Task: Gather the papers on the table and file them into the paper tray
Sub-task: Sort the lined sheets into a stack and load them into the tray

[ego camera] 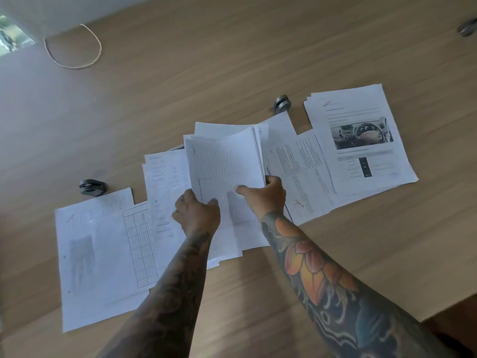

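Gripping the gridded stack (224, 174) at the centre of the spread, both your hands are closed on it: your left hand (197, 213) pinches its lower left edge, and your right hand (263, 193) clamps its right edge with the thumb on top and the fingers (273, 180) curled underneath. The stack's far end is lifted and bowed, while its near end overlaps the sheets below.

Loose papers fan out on the wooden tabletop (232, 60) to either side. At 3 o'clock from your right hand lies a text sheet (302, 171), and past it, toward 2 o'clock, a pile topped by a car photo page (361, 135). At 9 o'clock from your left hand a handwritten sheet (165, 182) tucks under the stack; farther toward 8 o'clock sit a table sheet (139, 244) and a large faint page (90, 254).

Small metal pieces stand around the spread: a dark one (92, 187) just beyond the faint page at 10 o'clock, a grey one (282, 103) at 1 o'clock touching the far edge of the papers, and another (467, 28) well apart at the top right corner. A looped cord (74, 50) lies far off at 11 o'clock. No tray is in view.
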